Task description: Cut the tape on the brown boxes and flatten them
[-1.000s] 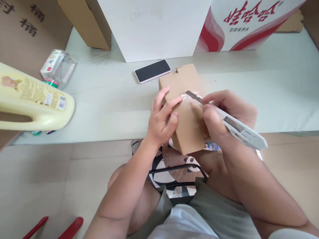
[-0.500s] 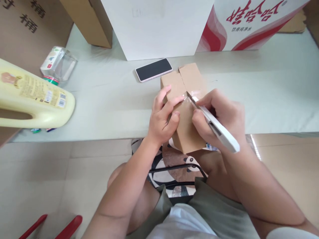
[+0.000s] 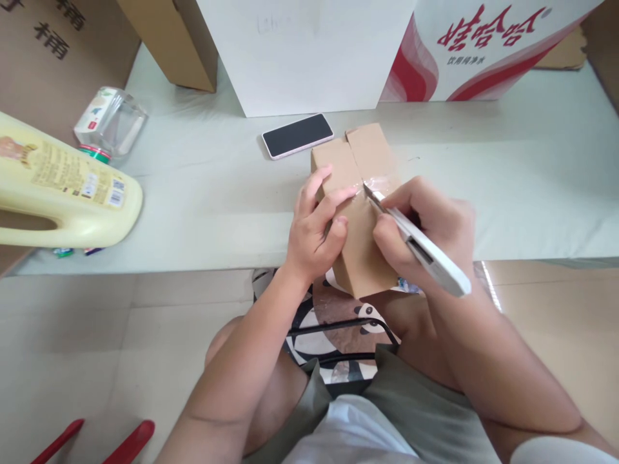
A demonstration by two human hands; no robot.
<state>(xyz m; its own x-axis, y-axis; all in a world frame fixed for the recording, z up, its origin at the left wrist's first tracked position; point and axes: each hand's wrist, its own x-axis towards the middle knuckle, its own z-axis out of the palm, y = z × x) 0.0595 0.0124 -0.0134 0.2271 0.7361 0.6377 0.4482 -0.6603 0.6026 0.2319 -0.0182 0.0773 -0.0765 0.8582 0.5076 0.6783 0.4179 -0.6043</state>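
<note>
A small brown cardboard box (image 3: 362, 251) with clear tape across its top seam juts over the table's front edge. My left hand (image 3: 316, 225) grips the box's left side, its fingers lying over the top and side. In my right hand (image 3: 425, 225) is a white utility knife (image 3: 430, 251), held like a pen with the blade out. The blade tip touches the box top at the taped seam, close to my left index fingertip. The far end of the box shows two flaps meeting at a slit.
Behind the box lies a phone (image 3: 298, 136). A large white box (image 3: 309, 58) and a red-and-white carton (image 3: 483, 51) stand at the back. To the left are a yellow jug (image 3: 72, 187) and a clear plastic bottle (image 3: 113, 122). A panda-print stool (image 3: 333, 309) is below.
The knife's blade tip has shifted slightly down along the seam toward me, and its handle end has swung a little to the right. My left hand stays on the box.
</note>
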